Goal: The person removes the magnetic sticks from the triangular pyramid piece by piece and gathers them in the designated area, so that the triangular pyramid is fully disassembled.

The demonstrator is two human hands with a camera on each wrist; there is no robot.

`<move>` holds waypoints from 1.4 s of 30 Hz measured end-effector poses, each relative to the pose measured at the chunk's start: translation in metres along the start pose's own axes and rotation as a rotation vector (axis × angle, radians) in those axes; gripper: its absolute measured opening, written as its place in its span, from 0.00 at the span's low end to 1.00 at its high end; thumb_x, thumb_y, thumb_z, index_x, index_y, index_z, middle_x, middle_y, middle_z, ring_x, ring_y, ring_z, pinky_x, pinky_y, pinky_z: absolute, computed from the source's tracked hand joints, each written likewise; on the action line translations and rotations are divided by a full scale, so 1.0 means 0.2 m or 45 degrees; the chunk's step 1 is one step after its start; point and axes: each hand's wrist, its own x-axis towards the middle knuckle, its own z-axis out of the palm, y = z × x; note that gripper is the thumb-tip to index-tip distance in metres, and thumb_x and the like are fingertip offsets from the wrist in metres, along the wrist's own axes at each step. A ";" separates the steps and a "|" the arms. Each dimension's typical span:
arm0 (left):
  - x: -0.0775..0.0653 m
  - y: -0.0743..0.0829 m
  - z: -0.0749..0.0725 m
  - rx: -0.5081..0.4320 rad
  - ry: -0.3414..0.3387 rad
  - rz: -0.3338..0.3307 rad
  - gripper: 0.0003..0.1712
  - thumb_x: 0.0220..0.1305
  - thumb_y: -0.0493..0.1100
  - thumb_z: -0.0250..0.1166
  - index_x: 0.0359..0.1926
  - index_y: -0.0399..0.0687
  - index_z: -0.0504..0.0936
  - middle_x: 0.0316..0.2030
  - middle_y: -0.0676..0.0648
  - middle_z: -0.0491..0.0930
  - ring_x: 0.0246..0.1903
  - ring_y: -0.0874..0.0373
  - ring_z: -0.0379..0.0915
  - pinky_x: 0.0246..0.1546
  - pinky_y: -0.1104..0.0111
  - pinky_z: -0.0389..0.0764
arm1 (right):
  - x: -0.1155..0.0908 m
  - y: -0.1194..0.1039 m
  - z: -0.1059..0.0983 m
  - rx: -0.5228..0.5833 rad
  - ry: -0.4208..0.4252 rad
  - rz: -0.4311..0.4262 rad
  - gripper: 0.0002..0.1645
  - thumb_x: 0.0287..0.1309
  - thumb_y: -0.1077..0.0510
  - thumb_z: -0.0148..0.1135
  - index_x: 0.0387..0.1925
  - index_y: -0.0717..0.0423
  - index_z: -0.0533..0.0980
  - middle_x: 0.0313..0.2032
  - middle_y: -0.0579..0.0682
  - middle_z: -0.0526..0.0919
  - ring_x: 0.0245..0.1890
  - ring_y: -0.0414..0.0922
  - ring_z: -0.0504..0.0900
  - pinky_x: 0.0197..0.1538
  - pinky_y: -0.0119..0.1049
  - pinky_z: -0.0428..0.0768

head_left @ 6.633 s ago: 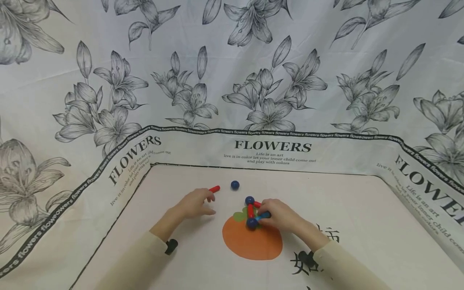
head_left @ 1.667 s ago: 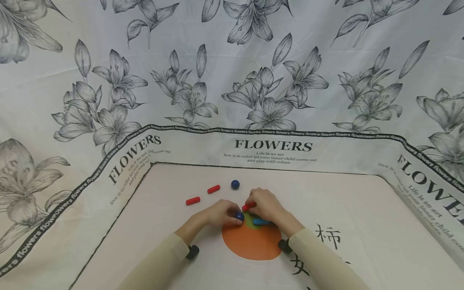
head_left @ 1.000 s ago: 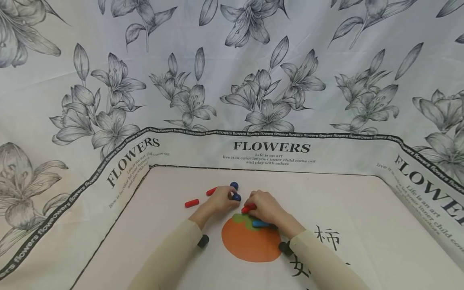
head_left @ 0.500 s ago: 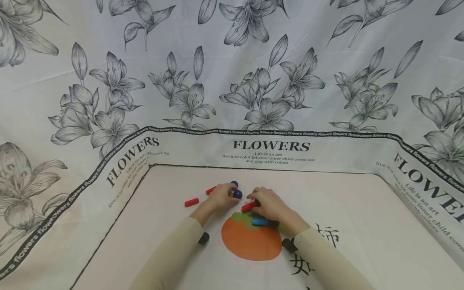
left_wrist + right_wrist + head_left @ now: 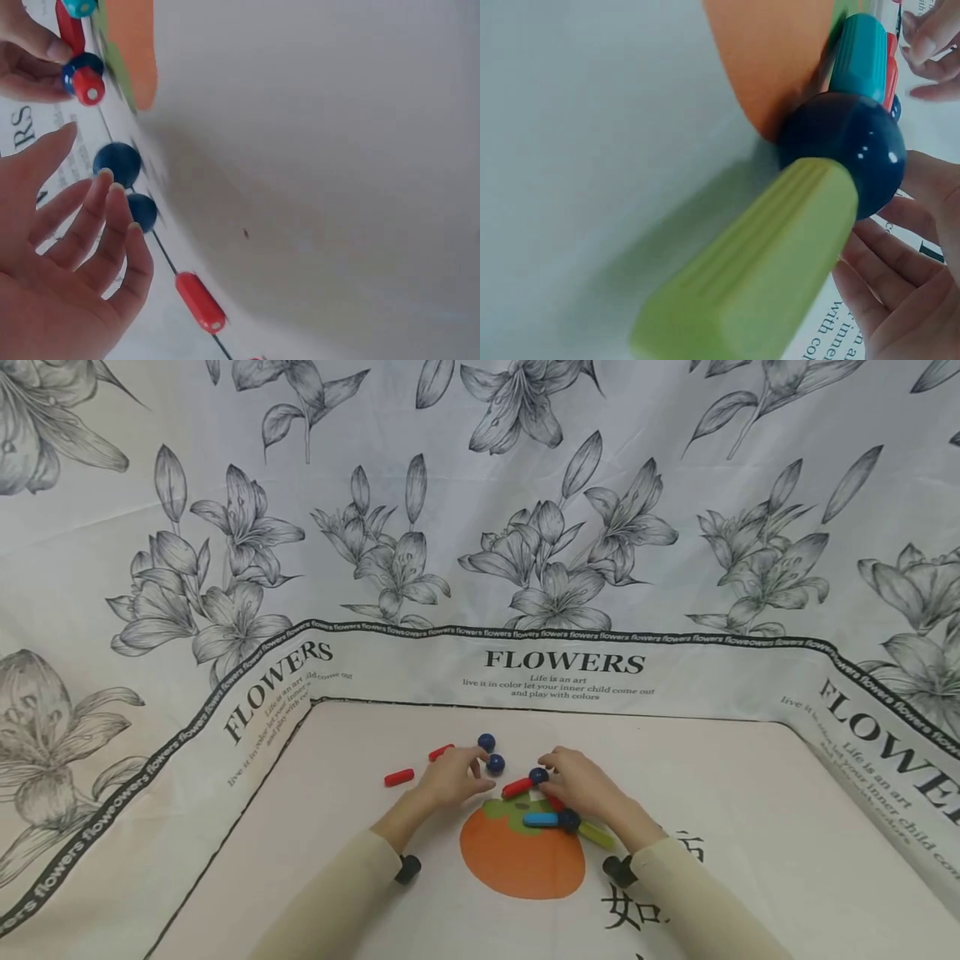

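My left hand [image 5: 450, 777] is open beside two navy balls; its fingertips are right at the nearer ball [image 5: 495, 765], and the farther ball [image 5: 486, 742] sits just behind. In the left wrist view the fingers [image 5: 96, 225] curve loosely with a wide gap to the thumb. My right hand [image 5: 581, 785] holds a joined magnetic stick-and-ball piece, thumb and fingers around a red stick [image 5: 71, 30] by a navy ball [image 5: 538, 776]. Another red stick [image 5: 517, 788] points left from that ball. A second ball [image 5: 570, 820] joins a blue stick [image 5: 540, 819] and a yellow-green stick [image 5: 750, 262].
Two loose red sticks lie at the left: one [image 5: 399, 777] in the open, the other [image 5: 441, 752] partly behind the left hand. The cloth [image 5: 712, 777] has a printed orange persimmon [image 5: 521, 864] and dark characters. A flower-print curtain [image 5: 562, 543] stands behind.
The left hand carried a ball to the back beside the other ball and has loosened its fingers. The right hand has shifted right along the joined piece, uncovering its balls and the yellow-green stick.
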 end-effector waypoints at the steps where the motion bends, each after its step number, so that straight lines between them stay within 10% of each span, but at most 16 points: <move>1: 0.00 0.01 0.01 0.003 -0.013 0.017 0.24 0.63 0.50 0.74 0.58 0.51 0.82 0.35 0.54 0.79 0.36 0.56 0.74 0.34 0.68 0.78 | 0.00 0.00 0.00 0.018 0.000 0.014 0.22 0.63 0.59 0.70 0.56 0.64 0.81 0.46 0.54 0.83 0.49 0.52 0.82 0.56 0.50 0.80; 14: 0.04 0.08 0.12 0.044 -0.154 0.174 0.16 0.63 0.47 0.74 0.48 0.44 0.86 0.32 0.53 0.79 0.34 0.59 0.73 0.35 0.71 0.77 | 0.02 0.00 0.01 0.119 -0.045 0.092 0.16 0.64 0.59 0.69 0.52 0.60 0.82 0.35 0.47 0.81 0.36 0.44 0.76 0.46 0.41 0.79; 42: 0.06 0.10 0.14 -0.025 -0.164 0.114 0.08 0.65 0.42 0.72 0.40 0.43 0.84 0.26 0.52 0.75 0.27 0.62 0.69 0.26 0.74 0.70 | 0.06 0.00 0.03 0.130 -0.037 0.072 0.13 0.66 0.57 0.68 0.46 0.62 0.84 0.33 0.47 0.84 0.33 0.43 0.77 0.45 0.41 0.82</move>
